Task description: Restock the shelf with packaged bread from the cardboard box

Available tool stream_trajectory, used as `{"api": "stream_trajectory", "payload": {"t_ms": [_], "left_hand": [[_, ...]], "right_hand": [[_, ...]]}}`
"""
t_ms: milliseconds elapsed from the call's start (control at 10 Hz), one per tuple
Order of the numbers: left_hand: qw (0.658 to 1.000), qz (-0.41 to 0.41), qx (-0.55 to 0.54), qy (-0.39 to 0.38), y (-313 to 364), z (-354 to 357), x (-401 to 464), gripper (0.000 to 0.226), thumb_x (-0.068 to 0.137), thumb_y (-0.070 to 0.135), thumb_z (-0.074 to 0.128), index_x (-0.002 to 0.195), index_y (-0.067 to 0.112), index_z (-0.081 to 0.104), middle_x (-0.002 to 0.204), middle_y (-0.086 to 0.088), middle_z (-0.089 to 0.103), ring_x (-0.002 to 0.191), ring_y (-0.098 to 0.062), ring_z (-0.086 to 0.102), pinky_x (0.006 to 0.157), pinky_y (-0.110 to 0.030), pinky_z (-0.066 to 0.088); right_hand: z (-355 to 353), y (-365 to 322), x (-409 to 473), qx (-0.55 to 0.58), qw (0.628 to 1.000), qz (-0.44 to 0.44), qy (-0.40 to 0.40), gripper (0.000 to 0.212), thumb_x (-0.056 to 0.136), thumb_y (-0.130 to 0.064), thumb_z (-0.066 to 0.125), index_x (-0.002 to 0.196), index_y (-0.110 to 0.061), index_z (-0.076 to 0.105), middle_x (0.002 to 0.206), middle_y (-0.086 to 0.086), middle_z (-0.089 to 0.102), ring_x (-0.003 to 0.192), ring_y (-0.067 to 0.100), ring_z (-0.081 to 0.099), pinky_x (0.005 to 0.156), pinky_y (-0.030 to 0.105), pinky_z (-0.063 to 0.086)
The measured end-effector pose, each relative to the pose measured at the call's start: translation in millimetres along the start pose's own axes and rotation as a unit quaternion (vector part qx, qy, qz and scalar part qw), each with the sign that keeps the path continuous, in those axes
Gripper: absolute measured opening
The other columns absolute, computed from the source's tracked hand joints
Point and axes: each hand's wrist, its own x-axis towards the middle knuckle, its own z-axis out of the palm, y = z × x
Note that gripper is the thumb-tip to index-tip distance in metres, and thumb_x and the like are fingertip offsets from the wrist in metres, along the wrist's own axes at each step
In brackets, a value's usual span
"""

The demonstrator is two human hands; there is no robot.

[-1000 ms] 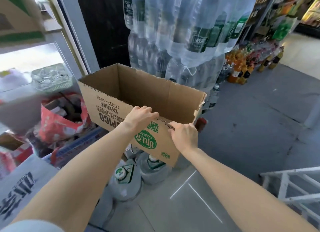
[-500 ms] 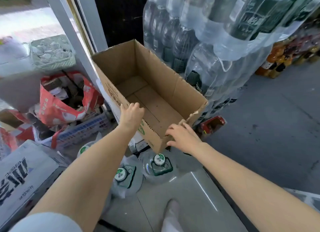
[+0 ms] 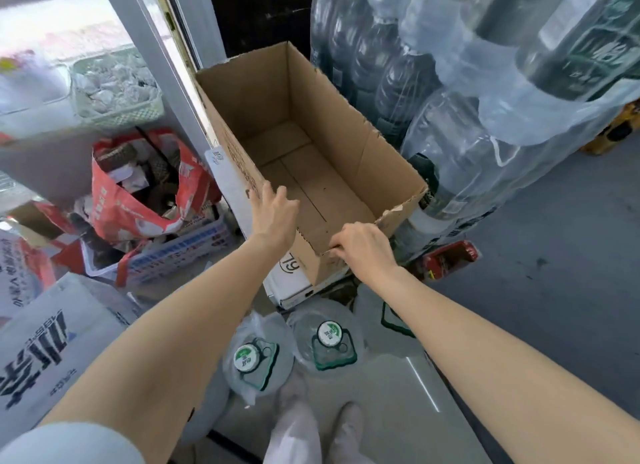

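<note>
Head view: our left hand rests straight-fingered on the empty cardboard box at twelve o'clock; our right hand pinches its near corner. Perched on a white carton, it might tip toward the water bottles.

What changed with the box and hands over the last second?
The cardboard box came down from chest height onto the white carton, its empty inside now showing. The left hand shifted to the side wall, fingers straighter; the right hand still grips the near corner.
</note>
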Motion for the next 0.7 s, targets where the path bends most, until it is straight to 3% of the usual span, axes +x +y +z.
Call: {"api": "stream_trajectory", "payload": {"t_ms": [200, 300, 500, 600, 700], "left_hand": [[0.996, 0.063, -0.003, -0.057, -36.1, -3.2, 30.7, 0.025, 0.095, 0.011, 0.051, 0.114, 0.017, 0.065, 0.133, -0.015, 0.045, 0.143, -0.041, 0.01, 0.11, -0.055, 0.027], [0.994, 0.088, 0.025, -0.066, -40.2, -9.6, 36.6, 0.025, 0.095, 0.018, 0.05, 0.114, 0.02, 0.066, 0.128, -0.011, 0.05, 0.138, -0.041, 0.02, 0.107, -0.054, 0.029], [0.988, 0.103, 0.094, -0.059, -34.1, -14.5, 45.5, 0.027, 0.091, 0.023, 0.057, 0.117, 0.021, 0.062, 0.119, -0.007, 0.057, 0.124, -0.036, 0.037, 0.101, -0.048, 0.033], [0.99, 0.102, 0.065, -0.068, -36.5, -18.4, 49.7, 0.027, 0.092, 0.023, 0.054, 0.118, 0.019, 0.061, 0.119, -0.007, 0.056, 0.122, -0.034, 0.039, 0.101, -0.046, 0.034], [0.991, 0.075, -0.077, -0.075, -45.0, -19.7, 41.6, 0.024, 0.092, 0.017, 0.052, 0.113, 0.013, 0.063, 0.115, -0.008, 0.059, 0.113, -0.031, 0.05, 0.096, -0.044, 0.041]], "right_hand": [[-8.3, -18.1, 43.9, 0.021, 0.999, 0.027, -0.027, 0.022, 0.09, -0.034, 0.058, 0.103, -0.023, 0.072, 0.102, 0.0, 0.07, 0.098, 0.02, 0.062, 0.089, 0.034, 0.043], [-16.6, -19.2, 52.7, 0.029, 0.995, 0.056, -0.083, 0.021, 0.088, -0.036, 0.061, 0.101, -0.025, 0.073, 0.101, -0.001, 0.071, 0.101, 0.02, 0.062, 0.092, 0.035, 0.041], [-18.7, -21.0, 54.7, 0.045, 0.988, 0.08, -0.121, 0.019, 0.089, -0.031, 0.061, 0.104, -0.025, 0.071, 0.104, 0.001, 0.07, 0.104, 0.021, 0.061, 0.095, 0.036, 0.04], [-17.0, -22.7, 50.8, 0.096, 0.983, 0.102, -0.121, 0.025, 0.09, -0.022, 0.059, 0.114, -0.023, 0.067, 0.114, 0.004, 0.067, 0.114, 0.025, 0.054, 0.1, 0.036, 0.04], [-28.1, -24.0, 25.9, 0.226, 0.96, 0.143, -0.087, 0.03, 0.092, -0.022, 0.058, 0.122, -0.023, 0.061, 0.123, 0.006, 0.06, 0.12, 0.023, 0.05, 0.102, 0.035, 0.041]]}}
